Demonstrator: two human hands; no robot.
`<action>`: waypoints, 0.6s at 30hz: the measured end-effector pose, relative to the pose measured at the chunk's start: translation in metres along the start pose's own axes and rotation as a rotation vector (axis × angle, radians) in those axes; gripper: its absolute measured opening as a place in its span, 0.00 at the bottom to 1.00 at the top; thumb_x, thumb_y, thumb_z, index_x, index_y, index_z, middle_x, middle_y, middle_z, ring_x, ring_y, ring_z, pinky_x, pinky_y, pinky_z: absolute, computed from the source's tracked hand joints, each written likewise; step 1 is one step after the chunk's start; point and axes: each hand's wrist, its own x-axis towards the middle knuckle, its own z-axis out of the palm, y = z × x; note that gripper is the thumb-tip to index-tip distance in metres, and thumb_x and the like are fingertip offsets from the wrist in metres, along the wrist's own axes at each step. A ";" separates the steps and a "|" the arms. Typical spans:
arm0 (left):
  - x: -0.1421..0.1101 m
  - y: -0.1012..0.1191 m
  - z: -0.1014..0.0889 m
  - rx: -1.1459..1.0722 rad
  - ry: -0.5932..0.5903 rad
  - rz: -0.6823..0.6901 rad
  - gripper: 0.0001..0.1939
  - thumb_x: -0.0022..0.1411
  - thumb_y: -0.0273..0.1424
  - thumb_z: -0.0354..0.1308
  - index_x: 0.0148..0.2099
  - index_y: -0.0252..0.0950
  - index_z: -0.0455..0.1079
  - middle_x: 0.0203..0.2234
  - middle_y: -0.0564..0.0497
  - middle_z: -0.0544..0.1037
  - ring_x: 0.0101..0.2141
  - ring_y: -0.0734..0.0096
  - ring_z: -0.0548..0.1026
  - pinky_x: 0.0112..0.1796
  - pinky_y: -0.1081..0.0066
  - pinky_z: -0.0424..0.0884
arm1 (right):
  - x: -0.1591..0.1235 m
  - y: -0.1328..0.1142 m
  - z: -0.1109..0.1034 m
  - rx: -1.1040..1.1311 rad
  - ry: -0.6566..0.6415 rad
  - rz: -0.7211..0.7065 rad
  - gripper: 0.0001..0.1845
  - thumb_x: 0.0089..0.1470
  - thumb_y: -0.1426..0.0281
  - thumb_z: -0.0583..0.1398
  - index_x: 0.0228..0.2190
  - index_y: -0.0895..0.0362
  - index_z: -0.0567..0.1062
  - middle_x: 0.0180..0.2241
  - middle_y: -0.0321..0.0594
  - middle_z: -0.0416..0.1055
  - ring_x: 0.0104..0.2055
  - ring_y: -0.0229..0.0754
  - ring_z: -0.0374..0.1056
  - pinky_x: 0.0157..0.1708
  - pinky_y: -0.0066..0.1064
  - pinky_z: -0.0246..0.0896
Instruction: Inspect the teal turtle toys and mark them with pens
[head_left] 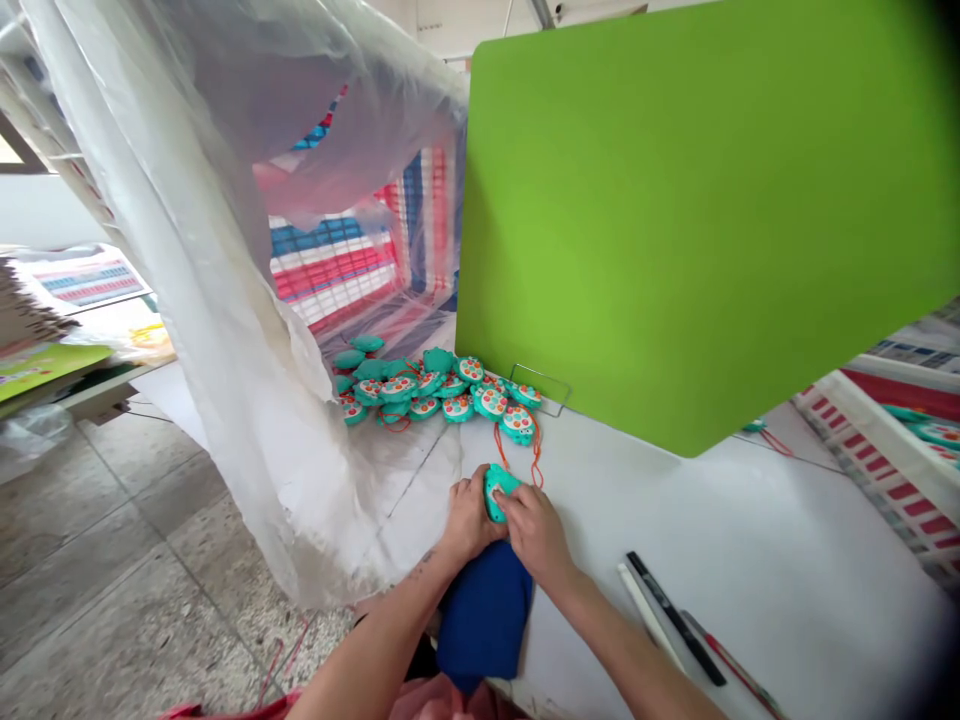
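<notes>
Near edge of a white work table (780, 520), both bare hands close together on one teal plastic toy (501, 488). Left hand (469, 515) cups its lower left side, right hand (534, 532) presses in from the other side with the fingers (510, 505) curled over its face, so the toy is pinched between the two and partly hidden. Cannot tell whether it touches the tabletop or sits just above it. Orange cord (519, 452) runs up the table from the held toy toward a loose pile of similar toys (435, 392), teal with red and yellow round buttons, heaped at the far end against the foot of a green panel (675, 220). Small clear wire-like stand (540, 390) just beside the pile, at the panel. Blue cloth (484, 620) between the forearms at the table's near edge, just below the hands. To the right, well apart from the hands, a black marker (675, 620), a white stick (646, 612) and a red pen (731, 665) lie side by side. To the left, a translucent plastic sheet (202, 300) hangs down past the table corner toward a terrazzo floor (127, 560), with red, white and blue striped woven sheeting (337, 255) behind it
</notes>
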 end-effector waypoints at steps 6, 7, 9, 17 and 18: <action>0.000 0.001 0.001 0.002 0.003 0.001 0.44 0.45 0.37 0.62 0.62 0.34 0.50 0.50 0.40 0.71 0.45 0.49 0.69 0.48 0.55 0.60 | 0.009 -0.001 0.002 -0.051 0.038 0.070 0.17 0.62 0.73 0.48 0.42 0.56 0.76 0.30 0.45 0.66 0.34 0.47 0.61 0.36 0.38 0.58; -0.001 0.001 0.001 0.002 0.003 0.000 0.44 0.45 0.38 0.62 0.62 0.34 0.50 0.50 0.41 0.71 0.45 0.49 0.69 0.48 0.56 0.60 | 0.009 -0.003 0.002 -0.060 0.043 0.081 0.17 0.61 0.73 0.48 0.42 0.57 0.76 0.29 0.45 0.66 0.34 0.47 0.61 0.35 0.38 0.58; -0.001 0.001 0.001 0.000 0.004 -0.003 0.44 0.45 0.37 0.62 0.62 0.34 0.50 0.49 0.40 0.71 0.45 0.49 0.68 0.48 0.56 0.60 | 0.004 -0.008 0.002 -0.073 0.043 0.082 0.18 0.61 0.74 0.48 0.42 0.56 0.76 0.29 0.45 0.65 0.33 0.47 0.60 0.35 0.38 0.58; -0.002 0.003 -0.001 -0.003 -0.015 0.005 0.46 0.42 0.36 0.64 0.62 0.33 0.50 0.49 0.41 0.70 0.45 0.50 0.67 0.49 0.57 0.58 | 0.001 -0.003 0.001 -0.074 0.068 0.121 0.17 0.61 0.73 0.48 0.42 0.58 0.76 0.30 0.46 0.66 0.34 0.48 0.61 0.35 0.38 0.59; -0.003 0.004 -0.001 -0.004 -0.018 0.006 0.46 0.42 0.36 0.64 0.62 0.33 0.50 0.49 0.41 0.70 0.45 0.50 0.67 0.49 0.57 0.58 | 0.001 -0.002 0.001 -0.068 0.068 0.122 0.17 0.61 0.73 0.48 0.42 0.58 0.76 0.30 0.46 0.66 0.34 0.48 0.61 0.35 0.38 0.59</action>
